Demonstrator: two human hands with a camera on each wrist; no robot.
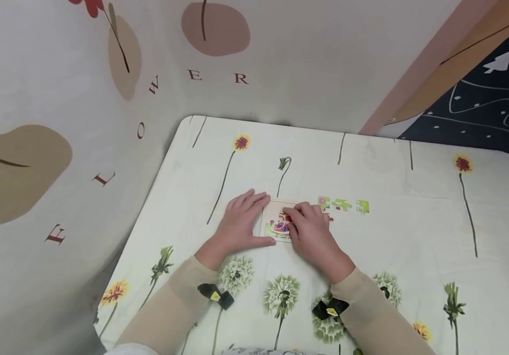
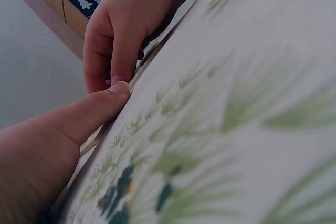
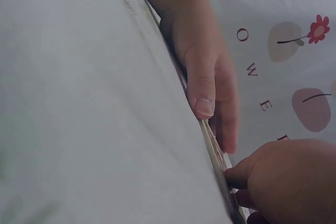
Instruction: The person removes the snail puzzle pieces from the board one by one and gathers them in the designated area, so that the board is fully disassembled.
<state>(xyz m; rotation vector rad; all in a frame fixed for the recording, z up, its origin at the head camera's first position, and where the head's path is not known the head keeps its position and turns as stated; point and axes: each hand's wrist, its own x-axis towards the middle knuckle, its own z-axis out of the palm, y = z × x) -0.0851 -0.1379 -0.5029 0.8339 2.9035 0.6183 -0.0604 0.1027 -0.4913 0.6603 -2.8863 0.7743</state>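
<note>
A small, light puzzle board (image 1: 272, 209) lies flat on the table, colourful pieces (image 1: 274, 230) in its lower part. My left hand (image 1: 238, 224) spreads around its left side, thumb along the near edge, fingertips at the far left corner. Over the board's right part, my right hand (image 1: 315, 236) has its thumb and bent index finger at a red piece (image 1: 287, 217), pinching it. The left wrist view shows the left thumb (image 2: 100, 107) on the board's edge and the right hand (image 2: 131, 22) with fingers pointing down. Fingers hide much of the board in the right wrist view.
Loose green puzzle pieces (image 1: 341, 204) lie right of the board, with a partly covered red one (image 1: 329, 217) nearer the right hand. The table (image 1: 414, 222) has a flower-print cover; patterned fabric (image 1: 303, 64) hangs behind and to the left.
</note>
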